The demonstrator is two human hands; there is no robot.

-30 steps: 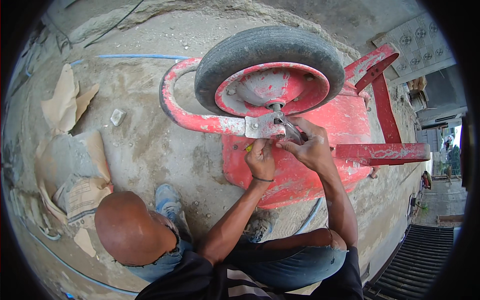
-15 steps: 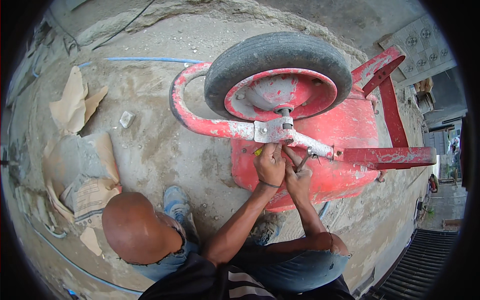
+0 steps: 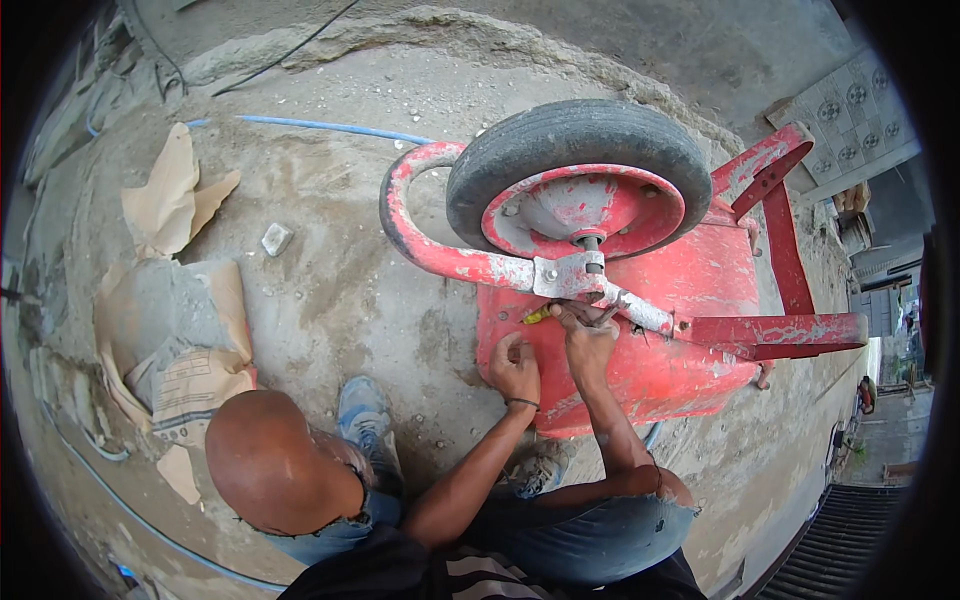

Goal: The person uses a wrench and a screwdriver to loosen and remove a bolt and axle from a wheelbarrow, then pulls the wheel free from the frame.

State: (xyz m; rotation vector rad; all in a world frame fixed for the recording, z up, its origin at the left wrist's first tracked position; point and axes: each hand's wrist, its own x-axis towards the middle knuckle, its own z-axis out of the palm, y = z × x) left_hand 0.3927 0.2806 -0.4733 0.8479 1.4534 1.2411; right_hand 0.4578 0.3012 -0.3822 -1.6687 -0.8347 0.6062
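A red wheelbarrow lies overturned, its scuffed tray (image 3: 690, 260) underneath and its black-tyred wheel (image 3: 590, 125) uppermost. Below the axle bracket (image 3: 568, 275), my right hand (image 3: 590, 345) grips a small tool with a yellow handle end (image 3: 537, 315). The tool's kind is hard to make out, as my fingers cover most of it. My left hand (image 3: 515, 370) is just left of it, over the tray's edge, apart from the tool. Its fingers are curled in, and whatever they may hold is hidden.
Torn brown paper (image 3: 165, 195) and an opened paper sack with grey powder (image 3: 170, 310) lie on the left, near a small stone block (image 3: 277, 239). A blue hose (image 3: 330, 126) crosses the dusty ground behind the wheel. Red metal legs (image 3: 780, 332) stick out rightward.
My left hand has come off the tool and drawn down and left, its fingers curling. My right hand keeps hold near the bracket. The whole view has shifted slightly.
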